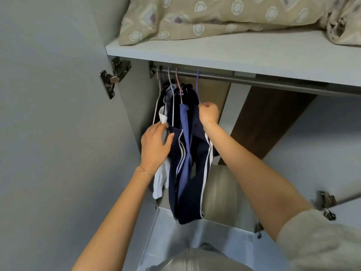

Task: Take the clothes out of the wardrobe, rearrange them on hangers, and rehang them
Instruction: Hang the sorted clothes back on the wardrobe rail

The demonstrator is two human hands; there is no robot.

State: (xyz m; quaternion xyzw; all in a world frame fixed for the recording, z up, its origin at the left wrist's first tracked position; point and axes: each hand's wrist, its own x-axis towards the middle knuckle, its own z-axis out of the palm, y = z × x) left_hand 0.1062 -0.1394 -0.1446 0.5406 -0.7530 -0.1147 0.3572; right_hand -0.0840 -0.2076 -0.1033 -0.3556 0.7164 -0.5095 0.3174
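Now right fingers (206, 107) pinch one purple hanger (197, 85); left fingers (156, 128), straight, touch one white garment (159, 182).

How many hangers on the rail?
4 on the rail: pale hanger, white hanger, pink hanger at its left end; purple hanger beside them, in the right hand. Clothes may hide others.

Soft, even indoor light, cool grey cast. Shade under shelf (234, 55), darkest behind clothes (187, 153). Wide-angle bend curves shelf edge and door (48, 133). Centre sharp; sleeve (316, 243) bottom right soft, smeared.
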